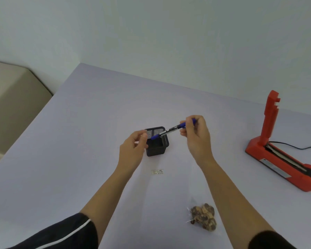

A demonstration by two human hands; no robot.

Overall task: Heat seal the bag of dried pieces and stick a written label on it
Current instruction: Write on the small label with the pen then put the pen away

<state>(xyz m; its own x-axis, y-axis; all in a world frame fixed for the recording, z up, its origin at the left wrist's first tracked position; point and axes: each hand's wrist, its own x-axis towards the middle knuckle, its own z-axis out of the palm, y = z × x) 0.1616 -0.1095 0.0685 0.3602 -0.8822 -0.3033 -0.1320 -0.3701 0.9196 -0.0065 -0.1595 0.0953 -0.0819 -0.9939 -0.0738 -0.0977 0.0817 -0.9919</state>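
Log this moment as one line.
right hand: holds pen | left hand: at pen's end, grip unclear | label: on table | bag: on table | sealer: arm raised

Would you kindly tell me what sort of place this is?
Probably a small indoor packing workstation: a plain table with a red heat sealer, a mesh pen holder and a bag of dried pieces.
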